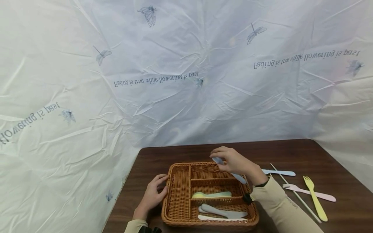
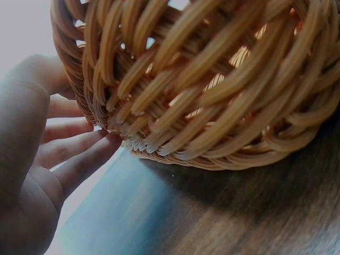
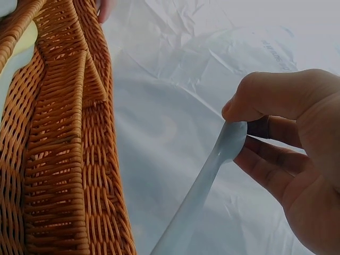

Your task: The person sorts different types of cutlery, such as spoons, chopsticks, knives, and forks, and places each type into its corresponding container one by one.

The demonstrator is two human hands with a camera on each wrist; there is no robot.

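Note:
Above the back right compartment of the wicker basket, my right hand pinches a light blue spoon by its bowl between thumb and fingers. The spoon's handle slants down over the basket's right side. My left hand rests against the basket's left outer side, its fingers fairly straight along the weave in the left wrist view. In the middle right compartment lie a yellow spoon and a pale green handle. Grey and white knives lie in the front right compartment.
On the dark wooden table, right of the basket, lie a blue utensil, a pink fork, a yellow fork and pale green chopsticks. My right forearm partly covers this area. A printed white sheet hangs behind.

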